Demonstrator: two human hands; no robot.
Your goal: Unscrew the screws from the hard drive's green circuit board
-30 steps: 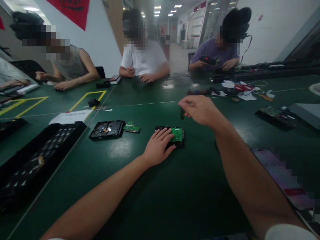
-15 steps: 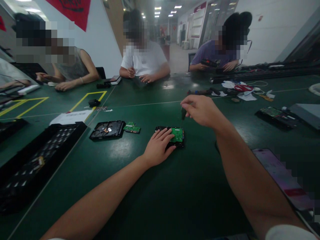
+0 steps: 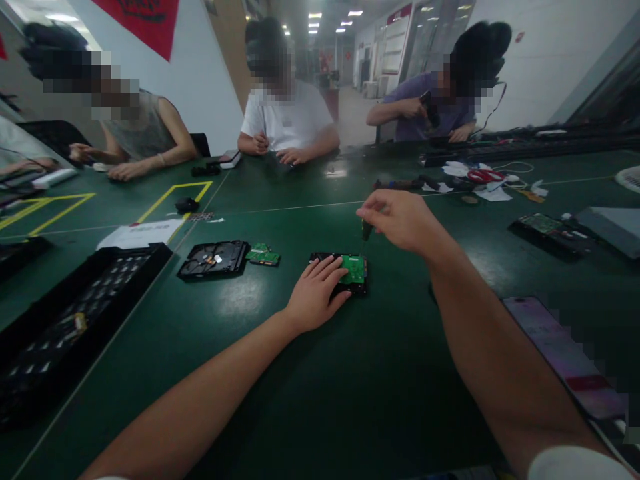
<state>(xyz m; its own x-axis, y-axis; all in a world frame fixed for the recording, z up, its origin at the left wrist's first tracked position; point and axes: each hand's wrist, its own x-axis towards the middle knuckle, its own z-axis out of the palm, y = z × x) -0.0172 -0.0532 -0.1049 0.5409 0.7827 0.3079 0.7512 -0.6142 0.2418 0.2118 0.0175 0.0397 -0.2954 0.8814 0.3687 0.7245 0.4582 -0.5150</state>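
Observation:
A hard drive [image 3: 357,269] lies on the green table with its green circuit board facing up. My left hand [image 3: 317,293] rests flat across its left part, fingers stretched out and thumb along the near edge. Above the drive's far right corner, my right hand [image 3: 400,217] is closed around the dark handle of a screwdriver [image 3: 367,231]. The handle stands nearly upright; its thin shaft points down at the drive, and whether the tip touches a screw is too small to tell. Left of it lie a loose green circuit board [image 3: 263,255] and another hard drive [image 3: 213,259].
A long black tray [image 3: 157,257] holding small parts stands at the left. On the right are a phone [image 3: 555,347], a further drive [image 3: 547,233] and a grey box [image 3: 613,227]. Paper scraps [image 3: 493,192] lie farther back. Several people sit across the table.
My hands and the hard drive stay nearly in place; the screwdriver handle looks slightly turned in my right fingers. Across the table, the person at right has raised a dark tool.

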